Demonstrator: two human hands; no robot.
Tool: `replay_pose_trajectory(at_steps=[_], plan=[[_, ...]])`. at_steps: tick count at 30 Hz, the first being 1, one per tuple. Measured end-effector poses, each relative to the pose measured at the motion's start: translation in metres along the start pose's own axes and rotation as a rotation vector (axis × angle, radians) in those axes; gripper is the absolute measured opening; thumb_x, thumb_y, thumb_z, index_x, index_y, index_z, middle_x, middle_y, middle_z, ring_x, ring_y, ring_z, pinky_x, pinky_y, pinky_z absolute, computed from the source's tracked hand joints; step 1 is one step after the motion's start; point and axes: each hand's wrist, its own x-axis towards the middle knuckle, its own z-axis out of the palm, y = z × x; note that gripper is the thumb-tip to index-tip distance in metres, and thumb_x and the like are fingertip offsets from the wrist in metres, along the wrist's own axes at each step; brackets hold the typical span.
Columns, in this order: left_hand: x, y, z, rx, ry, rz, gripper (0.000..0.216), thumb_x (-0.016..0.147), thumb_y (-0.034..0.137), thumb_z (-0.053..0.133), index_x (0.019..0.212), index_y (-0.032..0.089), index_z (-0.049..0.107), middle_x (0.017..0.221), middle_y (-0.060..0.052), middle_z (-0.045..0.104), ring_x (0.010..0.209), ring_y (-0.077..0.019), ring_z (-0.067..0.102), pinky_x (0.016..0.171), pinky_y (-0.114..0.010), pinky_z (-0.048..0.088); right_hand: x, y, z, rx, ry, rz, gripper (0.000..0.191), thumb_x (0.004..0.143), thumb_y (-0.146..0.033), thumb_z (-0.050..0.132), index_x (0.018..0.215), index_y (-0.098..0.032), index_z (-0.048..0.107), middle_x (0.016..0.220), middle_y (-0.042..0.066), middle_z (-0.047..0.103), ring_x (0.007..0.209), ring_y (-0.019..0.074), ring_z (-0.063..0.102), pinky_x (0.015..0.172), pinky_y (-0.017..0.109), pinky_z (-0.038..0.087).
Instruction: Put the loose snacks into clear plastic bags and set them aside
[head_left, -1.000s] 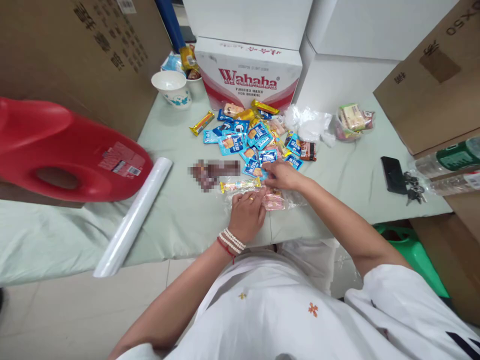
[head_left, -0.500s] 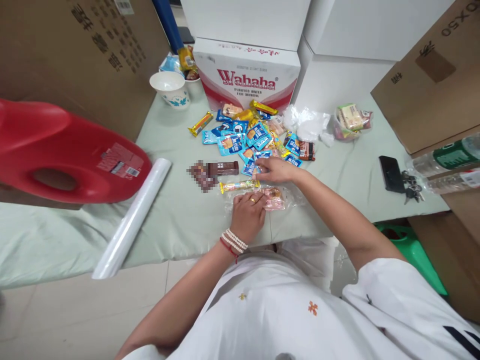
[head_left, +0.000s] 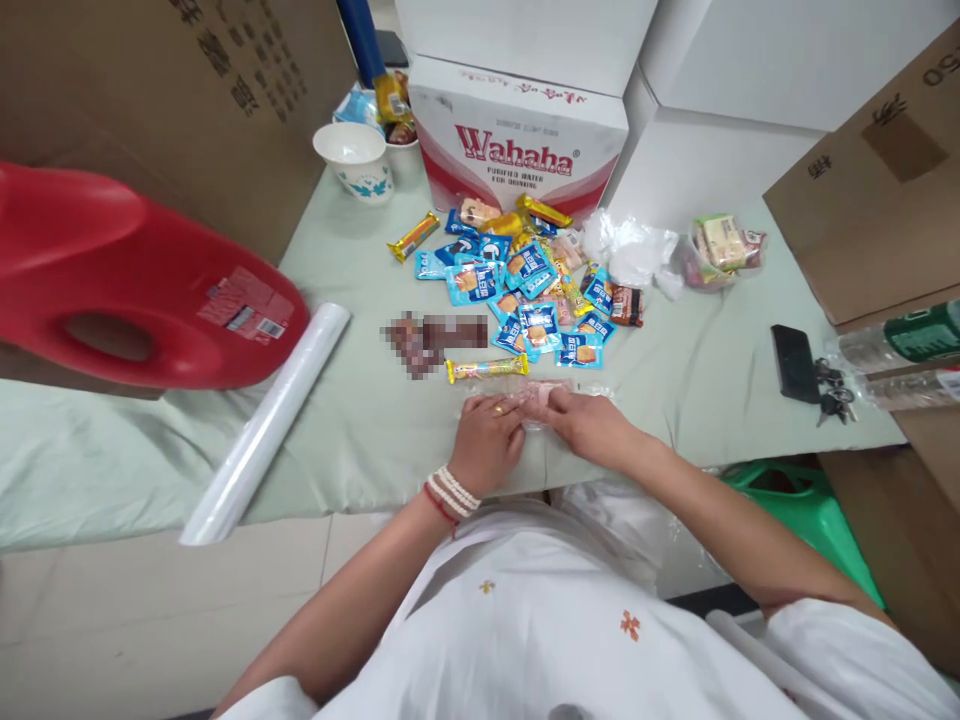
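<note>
Snacks [head_left: 724, 243] sit in the clear tub [head_left: 701, 272]; left hand [head_left: 489, 440] and right hand [head_left: 596, 428] touch a pink packet [head_left: 553, 388], pinch unclear.

Snack packets [head_left: 540, 325] lie before a carton [head_left: 517, 150] (keys [head_left: 832, 407] beside a phone [head_left: 795, 362], right)

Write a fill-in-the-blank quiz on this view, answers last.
The hand wearing white beads is the person's ____ one.
The right hand touches a packet coloured ____.
The box behind the snack pile reads ____ in large letters.
The jug beside the white roll is coloured ____.
Missing words: left; pink; Wahaha; red.
</note>
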Motion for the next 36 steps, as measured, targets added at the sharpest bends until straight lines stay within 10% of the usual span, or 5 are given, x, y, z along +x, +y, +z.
replay_pose_trajectory(at_steps=[7,13,22,30,36], plan=[[-0.011,-0.044,-0.022,-0.218,0.577,-0.659,0.034,0.098,0.035,0.038,0.111,0.02,0.066,0.114,-0.01,0.073,0.109,-0.0234,0.067,0.1,-0.042,0.053,0.001,-0.01,0.024,-0.028,0.008,-0.031,0.06,0.101,-0.015,0.049,0.156,-0.037,0.045,0.127,0.01,0.06,0.098,0.0232,0.059,0.063,0.029,0.031],[0.014,-0.021,-0.013,0.082,0.325,-0.6,0.029,0.082,0.044,0.07,0.099,0.021,0.07,0.145,-0.018,0.058,0.139,-0.0422,0.044,0.109,-0.064,0.039,0.002,-0.012,0.014,-0.016,-0.019,-0.019,0.055,0.102,-0.018,0.048,0.154,-0.037,0.049,0.127,0.011,0.061,0.096,0.0235,0.059,0.062,0.029,0.033],[0.005,0.01,-0.034,-0.62,0.253,-0.609,0.021,0.082,0.041,0.066,0.084,0.022,0.059,0.064,0.004,0.063,0.058,-0.0142,0.059,0.057,-0.024,0.046,0.008,-0.012,0.026,0.097,0.048,-0.036,0.046,0.104,-0.02,0.049,0.146,-0.035,0.059,0.124,0.011,0.061,0.105,0.026,0.058,0.065,0.027,0.04],[0.03,0.028,0.015,-0.206,0.067,-0.135,0.033,0.088,0.017,0.046,0.109,0.016,0.071,0.116,-0.013,0.07,0.111,-0.0242,0.065,0.102,-0.041,0.053,-0.026,0.007,0.049,0.502,0.336,-0.178,0.038,0.1,-0.017,0.046,0.133,-0.022,0.066,0.135,0.014,0.061,0.121,0.0254,0.057,0.101,0.04,0.05],[0.025,0.042,0.021,0.237,-0.045,-0.092,0.045,0.085,0.013,0.051,0.128,0.012,0.064,0.133,-0.017,0.063,0.121,-0.0325,0.059,0.1,-0.047,0.051,-0.029,0.033,0.065,0.421,0.769,0.615,0.046,0.095,-0.044,0.061,0.133,-0.017,0.064,0.125,0.018,0.06,0.119,0.034,0.052,0.104,0.054,0.045]])
